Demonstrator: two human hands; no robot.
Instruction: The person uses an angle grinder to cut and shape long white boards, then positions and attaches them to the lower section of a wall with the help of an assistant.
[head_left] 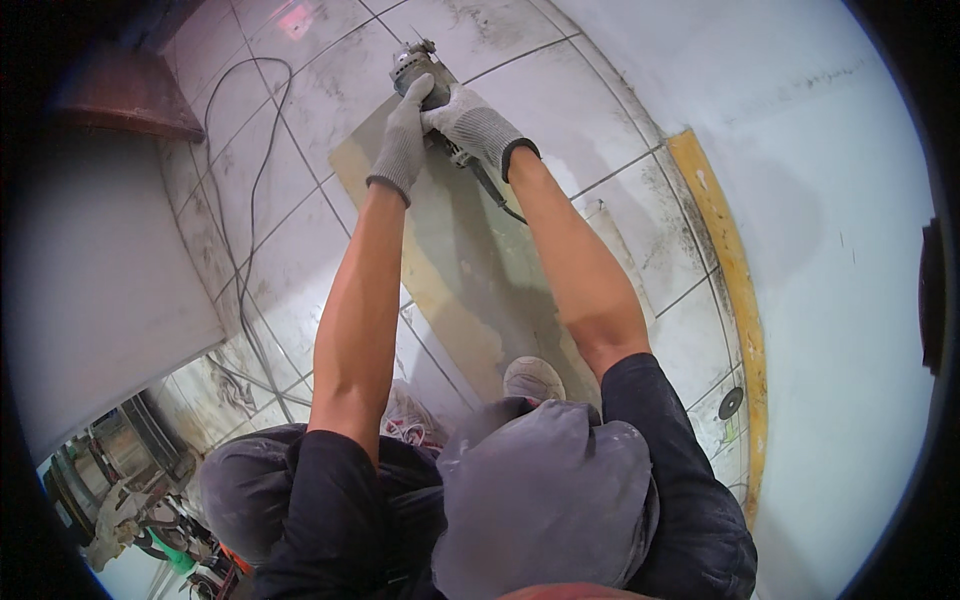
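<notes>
Both my hands wear pale knit gloves and grip a grey power tool (413,70), which looks like a grinder, at the far end of a long, mottled grey-beige board or slab (380,220) on the tiled floor. My left hand (403,135) is closed on the tool body with its thumb along the top. My right hand (470,128) is closed on it from the right, partly hiding it. A black cord (485,185) runs back from the tool under my right forearm. My shoe (533,380) is at the slab's near end.
A loose cable (255,160) loops over the tiles at left, beside a grey panel (110,280) and dark red edge (130,100). Jumbled equipment (150,500) is at lower left. A yellow wooden strip (715,230) borders the white wall at right; a black disc (730,403) lies near it.
</notes>
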